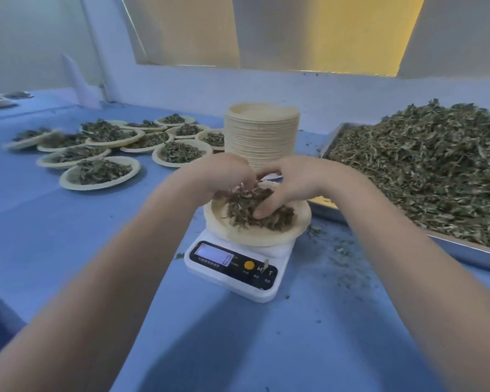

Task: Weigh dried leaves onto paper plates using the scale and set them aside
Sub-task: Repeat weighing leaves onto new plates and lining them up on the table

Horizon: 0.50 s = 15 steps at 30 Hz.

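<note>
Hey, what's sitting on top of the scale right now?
On the scale sits a paper plate holding dried leaves. The left hand and right hand are in the pile, covering part of it. The weighing platform under the plate is hidden.

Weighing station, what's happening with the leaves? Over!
Left hand and right hand both in dried green leaves. Round paper plate on white digital scale. Nothing blocking.

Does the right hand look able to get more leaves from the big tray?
Probably yes. The right hand is over the plate on the scale, and the heaped tray of dried leaves lies right beside it, uncovered, with nothing between.
</note>
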Each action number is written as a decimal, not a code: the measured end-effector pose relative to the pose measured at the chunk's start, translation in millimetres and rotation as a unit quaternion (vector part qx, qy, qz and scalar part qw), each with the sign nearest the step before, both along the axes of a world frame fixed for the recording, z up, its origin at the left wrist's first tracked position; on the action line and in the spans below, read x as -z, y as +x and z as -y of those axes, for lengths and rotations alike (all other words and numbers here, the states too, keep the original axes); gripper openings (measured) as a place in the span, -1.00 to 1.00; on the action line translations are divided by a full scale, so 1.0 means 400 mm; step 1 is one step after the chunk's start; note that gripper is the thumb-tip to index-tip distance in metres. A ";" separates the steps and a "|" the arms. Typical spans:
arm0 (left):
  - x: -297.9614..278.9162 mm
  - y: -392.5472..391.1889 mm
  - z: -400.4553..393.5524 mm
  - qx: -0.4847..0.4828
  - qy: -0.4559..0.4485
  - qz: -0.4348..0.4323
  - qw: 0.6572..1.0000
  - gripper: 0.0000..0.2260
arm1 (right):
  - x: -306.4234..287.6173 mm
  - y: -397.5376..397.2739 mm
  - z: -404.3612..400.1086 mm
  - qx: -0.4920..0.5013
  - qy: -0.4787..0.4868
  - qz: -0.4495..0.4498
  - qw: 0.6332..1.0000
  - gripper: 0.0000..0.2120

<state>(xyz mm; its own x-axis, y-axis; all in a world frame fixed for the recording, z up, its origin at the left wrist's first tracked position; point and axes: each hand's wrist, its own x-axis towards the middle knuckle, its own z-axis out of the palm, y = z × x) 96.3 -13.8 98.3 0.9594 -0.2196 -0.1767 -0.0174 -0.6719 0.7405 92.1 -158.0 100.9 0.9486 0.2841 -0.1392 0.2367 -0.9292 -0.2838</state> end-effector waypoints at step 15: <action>0.071 0.057 -0.055 -0.100 -0.244 0.129 0.956 -0.72 | 0.053 0.019 0.016 0.035 0.232 0.124 0.964 -0.81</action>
